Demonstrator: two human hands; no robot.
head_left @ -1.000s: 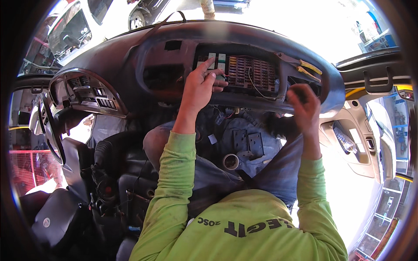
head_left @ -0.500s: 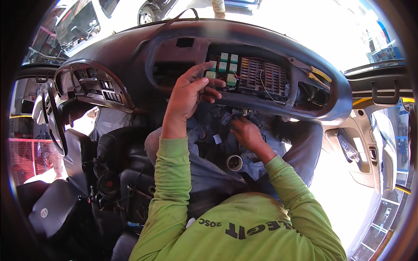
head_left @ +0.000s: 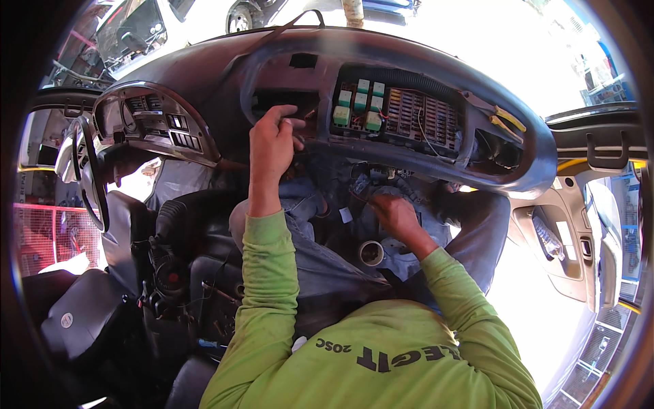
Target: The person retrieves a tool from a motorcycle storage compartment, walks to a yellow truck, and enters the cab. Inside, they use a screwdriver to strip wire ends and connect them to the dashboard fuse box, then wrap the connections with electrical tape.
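My left hand [head_left: 274, 153] is raised in front of the dashboard [head_left: 225, 75], just left of the fuse box [head_left: 422, 117]. Its index finger reaches rightward and the others bend loosely, with nothing visible in them. Several green-and-white relays [head_left: 359, 102] sit beside the rows of fuses, uncovered. Below the dashboard's lower edge, my right hand [head_left: 397, 217] is closed, fingertips together at a thin wire [head_left: 359, 198] among loose wiring [head_left: 361, 183]. The fingertips are partly hidden.
Pliers [head_left: 506, 121] with yellow handles lie on the dashboard's right end. A white-rimmed round object [head_left: 371, 253] rests by my legs. The steering wheel [head_left: 92, 174] is at far left, the gear lever [head_left: 167, 273] left of me, and a beige door [head_left: 552, 238] stands open on the right.
My left hand has moved left, away from the relays, and its fingers have drawn closer together. My right hand has shifted slightly down and right, away from the dashboard's underside.
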